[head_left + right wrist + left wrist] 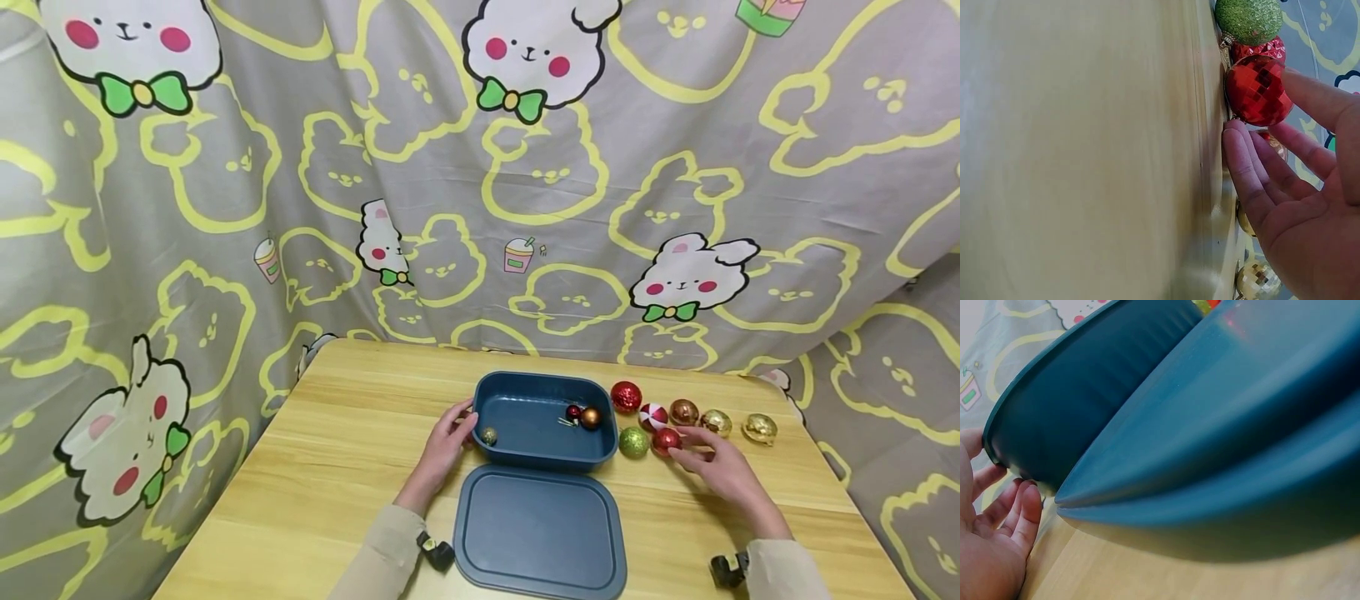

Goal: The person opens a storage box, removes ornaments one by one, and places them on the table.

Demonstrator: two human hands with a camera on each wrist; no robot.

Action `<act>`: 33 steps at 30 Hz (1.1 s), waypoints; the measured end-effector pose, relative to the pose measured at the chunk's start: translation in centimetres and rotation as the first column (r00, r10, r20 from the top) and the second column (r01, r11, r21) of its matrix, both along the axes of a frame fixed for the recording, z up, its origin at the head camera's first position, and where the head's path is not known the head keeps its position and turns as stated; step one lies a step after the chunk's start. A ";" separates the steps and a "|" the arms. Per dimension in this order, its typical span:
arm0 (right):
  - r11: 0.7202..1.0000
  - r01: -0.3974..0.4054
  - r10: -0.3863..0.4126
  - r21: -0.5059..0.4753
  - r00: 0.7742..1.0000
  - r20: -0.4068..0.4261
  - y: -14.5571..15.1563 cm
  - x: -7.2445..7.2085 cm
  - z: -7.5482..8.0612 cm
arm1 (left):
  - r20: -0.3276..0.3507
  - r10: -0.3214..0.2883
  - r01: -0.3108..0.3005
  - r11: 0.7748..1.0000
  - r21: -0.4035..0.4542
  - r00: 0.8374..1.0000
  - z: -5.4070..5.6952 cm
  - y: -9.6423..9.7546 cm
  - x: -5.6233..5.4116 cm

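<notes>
A dark blue rectangular container (525,457) stands on the table. My left hand (446,438) holds its left end; in the left wrist view that hand's fingers (1030,515) lie against the outer wall. Inside are a small speckled gold bauble (489,436), a small dark red bauble (573,412) and a copper bauble (591,417). Right of the container, my right hand (714,462) pinches a shiny faceted red bauble (1259,92) between thumb and fingertips. Close beside it lie a glittery green bauble (633,442) and a red-and-white bauble (653,416).
The matching blue lid (540,533) lies flat in front of the container. Behind and right are another red bauble (626,397), a copper bauble (684,412) and gold baubles (760,429). A patterned curtain (450,167) hangs along the back of the wooden table (300,492).
</notes>
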State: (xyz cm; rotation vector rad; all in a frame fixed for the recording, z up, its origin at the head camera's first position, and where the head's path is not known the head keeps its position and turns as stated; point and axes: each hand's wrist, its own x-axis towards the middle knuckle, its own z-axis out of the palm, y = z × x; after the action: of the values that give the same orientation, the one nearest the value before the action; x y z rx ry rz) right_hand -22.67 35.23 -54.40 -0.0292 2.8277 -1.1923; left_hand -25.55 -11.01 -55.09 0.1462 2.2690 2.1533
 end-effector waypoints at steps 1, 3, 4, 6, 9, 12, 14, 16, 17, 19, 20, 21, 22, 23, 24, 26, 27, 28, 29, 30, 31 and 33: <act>1.000 0.002 -0.002 -0.002 1.000 0.000 0.0 0.1 0.0 | 0.001 0.000 0.000 1.000 0.000 1.000 0.0 0.0 0.0; 1.000 0.002 -0.002 -0.004 1.000 0.002 0.1 0.1 0.1 | 0.002 0.001 -0.001 1.000 0.001 1.000 0.1 0.0 0.0; 1.000 0.002 -0.002 -0.003 1.000 0.004 0.1 0.2 0.2 | 0.000 0.001 -0.001 1.000 0.001 1.000 0.1 0.0 0.0; 1.000 0.002 -0.002 -0.001 1.000 0.007 0.2 0.2 0.4 | 0.004 -0.001 0.001 1.000 0.001 1.000 0.1 0.0 0.0; 1.000 0.004 -0.004 0.004 1.000 -0.005 0.2 0.4 0.9 | 0.008 -0.005 0.005 1.000 -0.001 1.000 0.1 0.0 0.1; 1.000 0.011 -0.011 0.010 0.999 -0.038 0.0 0.6 1.6 | 0.008 -0.006 0.006 1.000 -0.003 1.000 0.2 -0.1 0.1; 1.000 0.015 -0.015 0.013 0.998 -0.066 -0.3 0.6 2.1 | 0.005 -0.004 0.004 1.000 -0.001 1.000 0.3 0.0 0.2; 0.999 0.022 -0.020 0.028 0.996 -0.091 -0.6 0.6 2.6 | 0.003 -0.003 0.003 1.000 0.003 1.000 0.3 0.0 0.2; 0.999 0.023 -0.019 0.037 0.994 -0.106 -0.7 0.6 2.9 | 0.003 -0.003 0.003 1.000 0.005 1.000 0.3 0.0 0.2; 0.999 0.027 -0.021 0.042 0.991 -0.133 -1.1 0.6 3.3 | 0.006 -0.005 0.005 1.000 0.009 1.000 0.3 -0.1 0.2; 0.999 0.028 -0.022 0.040 0.989 -0.146 -1.4 0.5 3.4 | 0.006 -0.007 0.007 1.000 0.008 1.000 0.3 -0.1 0.2; 0.999 0.022 -0.018 0.029 0.988 -0.155 -1.6 0.5 3.6 | 0.006 -0.008 0.008 1.000 0.005 1.000 0.3 -0.1 0.2; 1.000 0.019 -0.015 0.022 0.986 -0.163 -1.9 0.4 3.8 | 0.007 -0.008 0.008 1.000 0.004 1.000 0.2 -0.2 0.1; 1.000 0.013 -0.011 0.013 0.985 -0.170 -2.2 0.3 4.0 | 0.008 -0.009 0.009 1.000 0.002 1.000 0.2 -0.2 0.1; 1.000 0.006 -0.006 -0.001 0.985 -0.175 -2.6 0.2 4.1 | 0.009 -0.009 0.009 1.000 0.000 1.000 0.2 -0.2 0.1; 1.000 -0.011 0.006 -0.029 0.983 -0.181 -3.5 0.0 4.5 | 0.007 -0.008 0.008 1.000 -0.002 1.000 0.2 -0.3 0.1; 0.999 -0.023 0.015 -0.045 0.983 -0.182 -4.0 -0.2 4.7 | 0.008 -0.008 0.008 1.000 -0.001 1.000 0.2 -0.3 0.1; 0.998 -0.032 0.021 -0.058 0.983 -0.183 -4.6 -0.4 4.9 | 0.011 -0.007 0.007 1.000 0.002 1.000 0.2 -0.3 0.0; 0.996 -0.044 0.028 -0.080 0.983 -0.182 -5.2 -0.5 5.1 | 0.013 -0.007 0.007 1.000 0.003 1.000 0.2 -0.3 0.0; 0.993 -0.058 0.038 -0.104 0.982 -0.184 -5.8 -0.7 5.2 | 0.013 -0.007 0.007 1.000 0.004 1.000 0.3 -0.2 0.0; 0.990 -0.068 0.045 -0.122 0.981 -0.186 -6.5 -0.8 5.3 | 0.013 -0.008 0.008 1.000 0.003 1.000 0.3 -0.2 0.0; 0.982 -0.097 0.065 -0.162 0.979 -0.192 -7.8 -1.1 5.4 | 0.014 -0.010 0.010 1.000 0.001 1.000 0.3 -0.2 0.0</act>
State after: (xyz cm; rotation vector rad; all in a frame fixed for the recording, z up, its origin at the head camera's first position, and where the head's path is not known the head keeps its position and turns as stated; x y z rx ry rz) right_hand -23.79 27.41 -49.03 -0.2773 2.8355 -1.4818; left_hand -25.58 -11.23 -54.76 0.1417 2.2554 2.1441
